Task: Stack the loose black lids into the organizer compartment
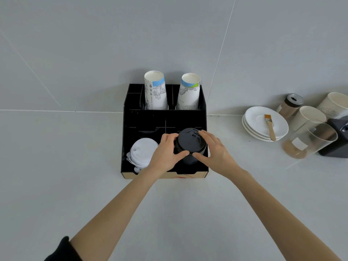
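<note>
A stack of black lids [190, 144] stands in the front right compartment of the black organizer [163, 117] on the counter. My left hand [165, 151] grips the stack from its left side, thumb across the front. On the right side, my right hand [212, 149] holds the same stack, fingers over the top rim. The stack's lower part is hidden by the compartment wall and my thumbs. A stack of white lids [143, 153] fills the front left compartment.
Two stacks of printed paper cups [155, 91] [189, 93] stand upside down in the organizer's back compartments. To the right lie white saucers [263, 125] with a small brush [270, 127], a clear jar [310, 142], a shaker [291, 106], cups and a dark machine [337, 136].
</note>
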`<action>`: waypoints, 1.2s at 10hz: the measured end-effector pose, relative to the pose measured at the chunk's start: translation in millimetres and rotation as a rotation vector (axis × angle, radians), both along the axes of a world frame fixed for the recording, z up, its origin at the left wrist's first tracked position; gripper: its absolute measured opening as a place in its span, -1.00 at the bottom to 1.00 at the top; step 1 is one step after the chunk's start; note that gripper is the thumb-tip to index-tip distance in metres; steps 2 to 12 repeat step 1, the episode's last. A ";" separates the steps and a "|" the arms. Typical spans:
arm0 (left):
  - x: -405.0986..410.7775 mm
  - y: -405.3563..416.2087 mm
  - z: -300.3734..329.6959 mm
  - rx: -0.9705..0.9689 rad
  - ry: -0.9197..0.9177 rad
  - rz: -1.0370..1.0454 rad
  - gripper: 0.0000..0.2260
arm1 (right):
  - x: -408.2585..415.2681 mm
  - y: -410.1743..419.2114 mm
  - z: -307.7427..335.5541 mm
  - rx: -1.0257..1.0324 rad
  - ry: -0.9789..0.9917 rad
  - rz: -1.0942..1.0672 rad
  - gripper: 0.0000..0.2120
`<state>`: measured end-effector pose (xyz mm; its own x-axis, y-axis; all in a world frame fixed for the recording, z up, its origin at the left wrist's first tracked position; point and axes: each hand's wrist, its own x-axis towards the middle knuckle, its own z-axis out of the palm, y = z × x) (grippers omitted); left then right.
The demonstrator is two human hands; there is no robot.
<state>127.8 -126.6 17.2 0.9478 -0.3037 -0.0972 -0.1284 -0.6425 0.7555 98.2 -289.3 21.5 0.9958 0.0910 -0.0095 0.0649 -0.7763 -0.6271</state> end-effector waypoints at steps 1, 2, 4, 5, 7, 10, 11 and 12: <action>1.5 6.6 5.9 0.022 0.050 -0.003 -0.42 | 3.8 0.5 9.2 -0.089 0.034 -0.028 -0.36; 1.5 6.6 5.9 0.022 0.050 -0.003 -0.42 | 3.8 0.5 9.2 -0.089 0.034 -0.028 -0.36; 1.5 6.6 5.9 0.022 0.050 -0.003 -0.42 | 3.8 0.5 9.2 -0.089 0.034 -0.028 -0.36; 1.5 6.6 5.9 0.022 0.050 -0.003 -0.42 | 3.8 0.5 9.2 -0.089 0.034 -0.028 -0.36; 1.5 6.6 5.9 0.022 0.050 -0.003 -0.42 | 3.8 0.5 9.2 -0.089 0.034 -0.028 -0.36; 1.5 6.6 5.9 0.022 0.050 -0.003 -0.42 | 3.8 0.5 9.2 -0.089 0.034 -0.028 -0.36; 1.5 6.6 5.9 0.022 0.050 -0.003 -0.42 | 3.8 0.5 9.2 -0.089 0.034 -0.028 -0.36; 1.5 6.6 5.9 0.022 0.050 -0.003 -0.42 | 3.8 0.5 9.2 -0.089 0.034 -0.028 -0.36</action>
